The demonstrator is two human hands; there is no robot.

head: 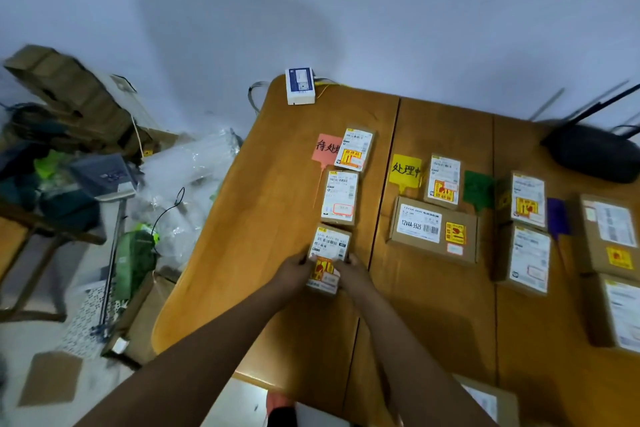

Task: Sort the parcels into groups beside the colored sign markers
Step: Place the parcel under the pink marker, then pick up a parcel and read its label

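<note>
A small cardboard parcel with a white label and a yellow-red sticker lies on the wooden table. My left hand grips its left side and my right hand grips its right side. It sits at the near end of a column with two similar parcels beside the pink sign marker. A yellow marker has a small parcel and a wide parcel by it. A green marker and a purple marker stand further right with more parcels.
A white box sits at the table's far corner and a black router at the far right. Another parcel lies at the near edge. The floor to the left holds cardboard, plastic wrap and bags.
</note>
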